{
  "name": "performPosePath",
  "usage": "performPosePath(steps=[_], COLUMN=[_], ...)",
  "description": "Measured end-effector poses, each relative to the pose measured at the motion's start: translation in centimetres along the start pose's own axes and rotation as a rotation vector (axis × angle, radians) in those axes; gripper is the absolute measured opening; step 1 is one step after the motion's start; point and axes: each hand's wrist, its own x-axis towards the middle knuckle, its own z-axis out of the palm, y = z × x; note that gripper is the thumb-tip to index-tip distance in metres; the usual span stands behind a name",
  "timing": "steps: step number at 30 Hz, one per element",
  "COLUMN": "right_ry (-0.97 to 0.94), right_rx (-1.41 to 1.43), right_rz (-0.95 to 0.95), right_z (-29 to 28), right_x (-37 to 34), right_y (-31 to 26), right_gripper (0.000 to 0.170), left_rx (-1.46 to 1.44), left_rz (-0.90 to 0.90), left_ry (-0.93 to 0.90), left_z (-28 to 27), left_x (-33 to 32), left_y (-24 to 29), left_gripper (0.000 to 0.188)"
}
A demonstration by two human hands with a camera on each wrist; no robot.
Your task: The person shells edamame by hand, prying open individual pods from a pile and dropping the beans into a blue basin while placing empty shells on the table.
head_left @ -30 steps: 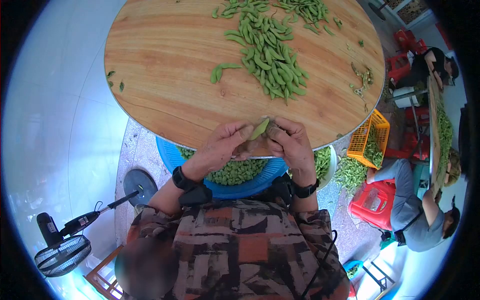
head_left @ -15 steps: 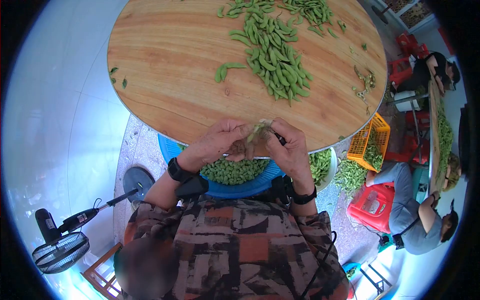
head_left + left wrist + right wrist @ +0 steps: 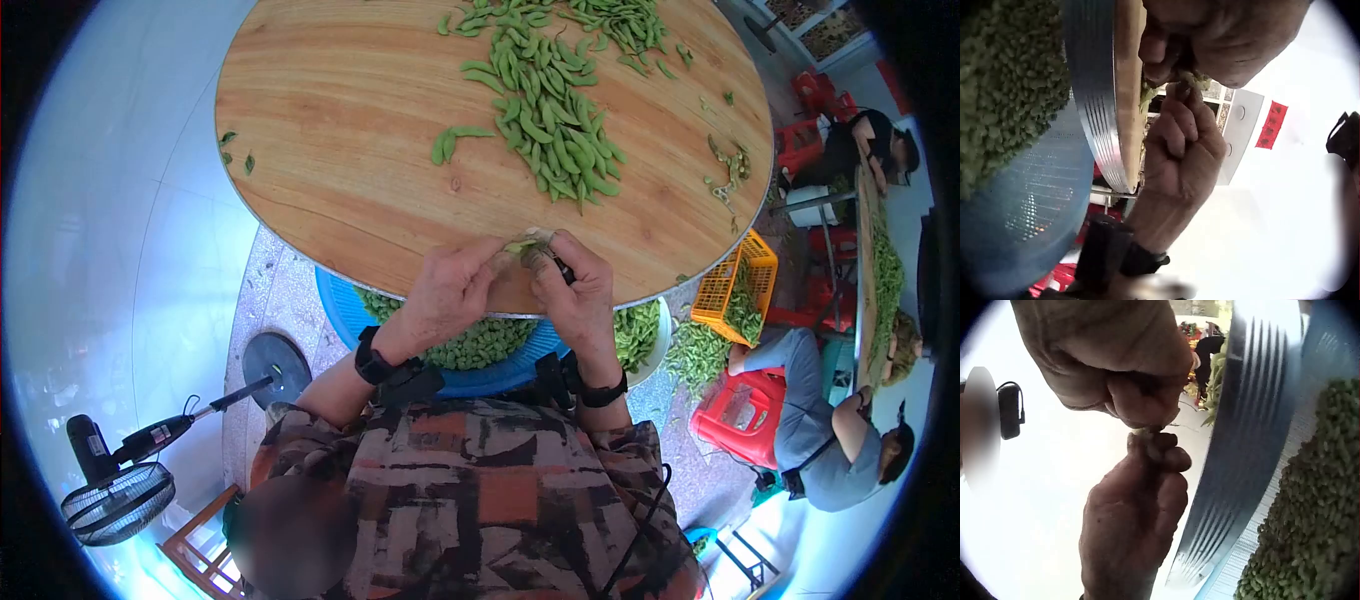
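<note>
Head view: your L hand [image 3: 445, 290] and R hand [image 3: 580, 295] pinched one green pod [image 3: 520, 245] betw. them, above the 6 o'clock side of the round table [image 3: 350, 180]. A small dark item [image 3: 566, 271] was at R fingers; I could not tell what. In my judgement the work was only partly done: at 6 o'clock the blue basin [image 3: 334, 310] held many shelled beans [image 3: 475, 345], but a pod pile [image 3: 555, 130] remained whole at 12, and a white bowl [image 3: 664, 345] w/ more, prob. pods, stood at 4. Tabletop had wood grain.

L wrist view: both hands' fingertips met tightly; pod was mostly hidden. At 10 o'clock the table's rim [image 3: 1094, 81] looked like ribbed metal; basin had small holes, beans were oval.

R wrist view: same pinch, abt. centre; only a pale bit showed.
</note>
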Motion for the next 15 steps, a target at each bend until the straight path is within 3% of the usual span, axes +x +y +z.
performPosePath(steps=[1,4,6,7,9,10,13,15], right_ry=[-0.031,-0.009,-0.027,-0.045,-0.05,-0.053,0.001,0.046], right_rx=[0.084,0.07,0.043,0.015,-0.086,-0.185,-0.338,-0.388], right_rz=[0.098,0.072,0.054,0.036,-0.065,-0.164,-0.197,-0.236], right_z=[-0.1,0.2,-0.1,-0.3,-0.5,-0.6,0.5,1.4], right_x=[0.0,0.1,0.3,0.4,0.6,0.7,0.1,-0.4], right_y=[0.2,0.1,0.3,0.3,0.1,-0.1,-0.9,-1.4], right_gripper=[0.017,0.016,0.016,0.015,0.016,0.017,0.018,0.018], left_rx=[-0.003,0.175,-0.436,-0.437,-0.949,-0.95,-0.884,-0.479], left_rz=[0.001,0.11,-0.374,-0.374,-0.645,-0.646,-0.545,-0.406], left_ry=[0.0,0.028,-0.207,-0.207,-0.308,-0.305,-0.318,-0.226], left_z=[0.1,0.0,-0.6,-1.0,-1.8,-1.8,-1.0,-0.5], left_x=[0.0,0.0,0.2,0.4,0.9,0.8,0.7,0.4], left_y=[-0.2,-0.9,-1.0,-0.7,0.1,0.0,-0.5,-0.9], left_gripper=[0.013,0.01,0.019,0.019,0.024,0.024,0.024,0.02])
